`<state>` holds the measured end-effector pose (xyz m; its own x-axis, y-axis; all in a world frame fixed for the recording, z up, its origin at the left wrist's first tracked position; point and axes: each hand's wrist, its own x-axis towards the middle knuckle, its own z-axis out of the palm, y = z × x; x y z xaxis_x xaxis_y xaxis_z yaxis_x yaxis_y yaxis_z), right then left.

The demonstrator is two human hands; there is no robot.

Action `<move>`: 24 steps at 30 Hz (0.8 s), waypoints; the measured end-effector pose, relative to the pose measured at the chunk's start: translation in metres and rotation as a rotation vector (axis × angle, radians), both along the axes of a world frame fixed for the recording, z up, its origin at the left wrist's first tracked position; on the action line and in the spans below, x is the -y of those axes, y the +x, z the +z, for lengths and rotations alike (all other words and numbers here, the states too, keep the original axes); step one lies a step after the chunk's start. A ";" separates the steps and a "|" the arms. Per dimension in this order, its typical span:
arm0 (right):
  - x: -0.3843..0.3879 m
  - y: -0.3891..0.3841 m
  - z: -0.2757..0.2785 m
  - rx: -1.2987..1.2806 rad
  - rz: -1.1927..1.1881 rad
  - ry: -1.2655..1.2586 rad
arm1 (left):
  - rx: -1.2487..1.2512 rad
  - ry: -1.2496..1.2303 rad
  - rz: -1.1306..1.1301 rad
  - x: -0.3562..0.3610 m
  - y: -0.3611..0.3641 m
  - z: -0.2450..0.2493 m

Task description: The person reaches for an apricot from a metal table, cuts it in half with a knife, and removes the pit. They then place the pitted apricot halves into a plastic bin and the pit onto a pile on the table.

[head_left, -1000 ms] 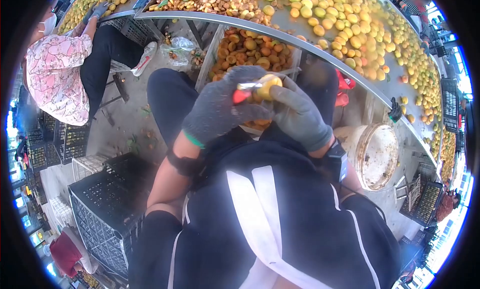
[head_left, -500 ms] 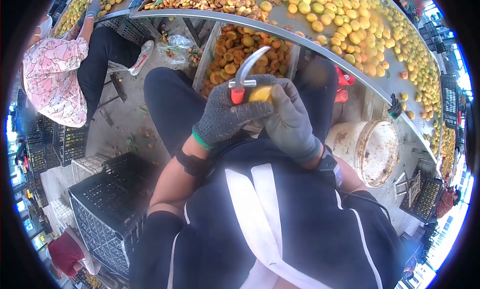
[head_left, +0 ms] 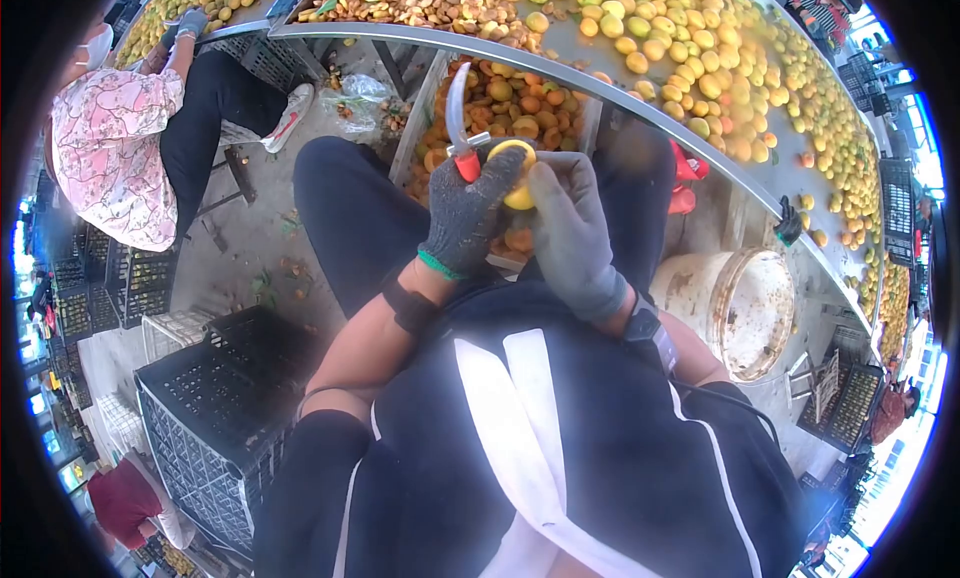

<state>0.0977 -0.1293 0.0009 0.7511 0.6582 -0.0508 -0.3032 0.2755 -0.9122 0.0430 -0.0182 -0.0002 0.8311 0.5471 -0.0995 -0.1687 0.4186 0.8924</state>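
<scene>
1. Small, rounded yellow fruit: skin smooth, bright yellow; curved upper edge showing around the dark glove's thumb; middle covered. Whether whole or split, cannot tell.
2. Location of fruit: between both hands, in front of the body, over the crate area.
3. Left hand, in dark grey knitted glove with green cuff: closed around the knife's handle, thumb pressed over the fruit.
4. Hooked knife with curved silvery blade and red handle: blade pointing up and away, clear of the fruit.
5. Right hand, in smoother grey glove: thumb upright just beside the fruit, fingers bent. Whether pinching or merely near, cannot tell.
6. Pale, straight-sided crate: beyond the hands, filled with orange fruit pieces.
7. Long grey metal table: loaded with loose yellow fruits.
</scene>
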 end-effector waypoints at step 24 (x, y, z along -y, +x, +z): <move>0.030 0.038 -0.027 -0.680 0.178 0.338 | -0.372 0.237 -0.029 -0.064 0.030 -0.035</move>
<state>0.1359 -0.1594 -0.0258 0.5083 0.8280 -0.2370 -0.8316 0.4002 -0.3851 0.0728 0.0462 -0.0355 0.7777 0.5679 -0.2695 0.1908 0.1951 0.9620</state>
